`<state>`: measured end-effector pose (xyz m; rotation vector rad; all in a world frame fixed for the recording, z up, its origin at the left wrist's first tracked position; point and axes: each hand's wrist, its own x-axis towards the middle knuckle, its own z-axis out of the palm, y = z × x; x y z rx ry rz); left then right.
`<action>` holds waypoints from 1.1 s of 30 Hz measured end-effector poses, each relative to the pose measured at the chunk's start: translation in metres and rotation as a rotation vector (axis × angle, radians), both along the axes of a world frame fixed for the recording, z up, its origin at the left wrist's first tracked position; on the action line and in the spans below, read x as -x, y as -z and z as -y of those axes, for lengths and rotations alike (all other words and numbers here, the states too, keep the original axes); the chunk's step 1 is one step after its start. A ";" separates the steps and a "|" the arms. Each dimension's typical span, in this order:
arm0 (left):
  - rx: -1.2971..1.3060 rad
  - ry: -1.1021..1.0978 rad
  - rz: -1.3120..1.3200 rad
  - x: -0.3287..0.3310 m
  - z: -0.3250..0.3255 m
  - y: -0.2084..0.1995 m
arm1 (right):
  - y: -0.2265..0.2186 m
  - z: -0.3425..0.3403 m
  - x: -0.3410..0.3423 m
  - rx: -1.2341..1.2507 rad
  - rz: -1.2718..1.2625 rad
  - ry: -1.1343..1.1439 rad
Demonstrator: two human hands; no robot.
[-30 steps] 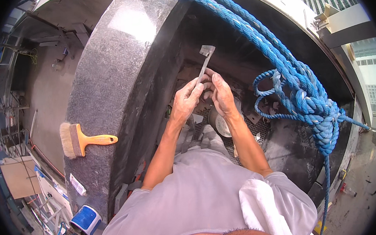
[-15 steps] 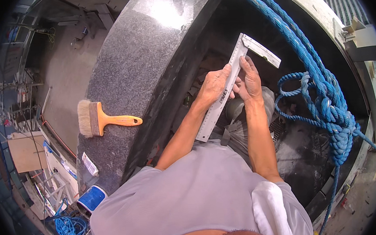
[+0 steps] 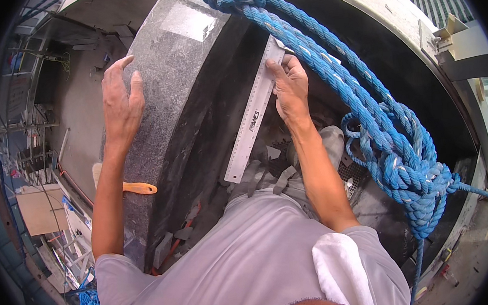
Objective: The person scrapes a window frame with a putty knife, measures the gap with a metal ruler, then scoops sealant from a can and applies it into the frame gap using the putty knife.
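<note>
My right hand grips a metal try square near its corner, with the long ruled blade slanting down toward my lap. Part of the square's short arm is hidden behind a thick blue rope. My left hand is off the square, fingers apart and empty, above the outer edge of a speckled grey stone slab. Beneath my left forearm lies a wide paint brush on the slab; its orange handle shows, while the forearm covers much of its head.
The knotted blue rope runs from top centre to the right side, close to my right hand. A dark recess lies between slab and rope. Beyond the slab's left edge a floor lies lower down. More blue rope is coiled at lower left.
My left hand has let go of the square and swung left over the slab. My right hand keeps the square, now further left. The blue rope appears larger and further left in view.
</note>
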<state>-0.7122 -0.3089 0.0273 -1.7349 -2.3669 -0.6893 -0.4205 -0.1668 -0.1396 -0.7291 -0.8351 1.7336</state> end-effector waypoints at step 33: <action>0.177 -0.603 0.177 0.042 -0.136 0.066 | -0.351 -0.206 -0.150 -0.217 0.237 -0.103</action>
